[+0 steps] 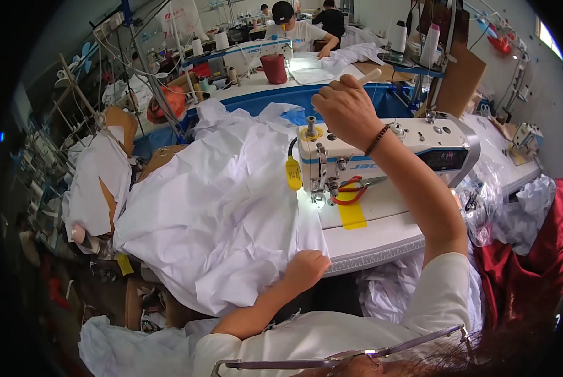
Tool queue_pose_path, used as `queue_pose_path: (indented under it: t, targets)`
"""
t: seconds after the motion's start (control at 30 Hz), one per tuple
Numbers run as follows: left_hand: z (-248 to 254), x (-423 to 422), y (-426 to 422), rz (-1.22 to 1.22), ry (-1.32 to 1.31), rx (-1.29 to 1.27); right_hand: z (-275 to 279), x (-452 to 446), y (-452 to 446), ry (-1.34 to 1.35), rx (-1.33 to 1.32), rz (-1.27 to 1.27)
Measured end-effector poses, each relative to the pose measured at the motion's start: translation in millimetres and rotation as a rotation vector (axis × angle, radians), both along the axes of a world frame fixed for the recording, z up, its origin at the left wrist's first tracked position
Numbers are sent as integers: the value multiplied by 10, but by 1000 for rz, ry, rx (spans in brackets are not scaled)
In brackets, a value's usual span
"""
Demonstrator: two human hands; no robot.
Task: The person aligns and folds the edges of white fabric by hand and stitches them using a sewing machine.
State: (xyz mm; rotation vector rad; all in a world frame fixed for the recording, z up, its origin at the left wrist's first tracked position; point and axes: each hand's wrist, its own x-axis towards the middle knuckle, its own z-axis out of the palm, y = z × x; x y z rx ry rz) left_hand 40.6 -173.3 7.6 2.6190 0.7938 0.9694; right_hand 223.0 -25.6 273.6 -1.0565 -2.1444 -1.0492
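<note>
White fabric (212, 195) lies in a large heap over the left of the sewing table (382, 242), with one edge near the needle area of the white sewing machine (382, 147). My left hand (308, 269) is closed on that fabric at the table's front edge. Raised above the machine head, my right hand (347, 107) is closed around a pale stick-like handle (370, 76); its lower part is hidden by the fingers. Red-handled snips (350, 190) rest on the machine bed beside yellow tape (352, 213). A yellow tag (293, 173) hangs left of the needle area.
Behind stands another machine (256, 56) with a dark red cup-like container (274, 68). A person (303, 34) works there on white cloth. Thread cones (429, 45) stand at the back right. Dark red fabric (532, 270) hangs at the right, and a cardboard piece (466, 78) leans behind the machine.
</note>
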Motion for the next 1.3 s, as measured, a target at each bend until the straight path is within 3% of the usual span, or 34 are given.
queue_pose_path:
  t: [0.23,0.27,0.33,0.4,0.47,0.57,0.67,0.73,0.8,0.87,0.9,1.03,1.2,1.27,1.3]
  targets:
    - [40,-13,-235,126,28,85,-93,-198,207,-341,-2,83]
    - [59,-2,-256,128,21,67,-66,-237,156,-389,-107,21]
    - [78,-34,-305,103,-39,26,-93,-230,-27,-327,63,145]
    - [3,-76,-280,101,-182,-24,-223,-204,-470,-118,-80,414]
    - [-41,-122,-268,140,-238,-124,-750,-167,-883,-69,-228,547]
    - [30,-140,-226,151,-211,-217,-1760,19,-1452,-86,-622,460]
    - [159,-103,-204,173,-243,-319,-2460,70,-1649,30,-632,448]
    - [363,-72,-87,250,-348,-320,-2742,12,-1693,315,-552,473]
    - [287,-166,174,331,-209,-287,-2790,-31,-1709,371,-566,469]
    - [156,-408,413,647,275,-205,-2846,-21,-1695,396,-611,433]
    - [-11,-587,581,702,277,-143,-2843,-20,-1691,392,-610,437]
    - [-88,-987,1038,627,250,-148,-2833,-44,-1773,369,-604,432]
    - [31,-735,1095,611,178,-116,-2826,-23,-1845,351,-601,431]
    - [298,-224,781,326,-196,-250,-2810,-41,-1866,365,-614,419]
    - [222,-83,714,226,-39,-193,-2807,-50,-1874,359,-619,419]
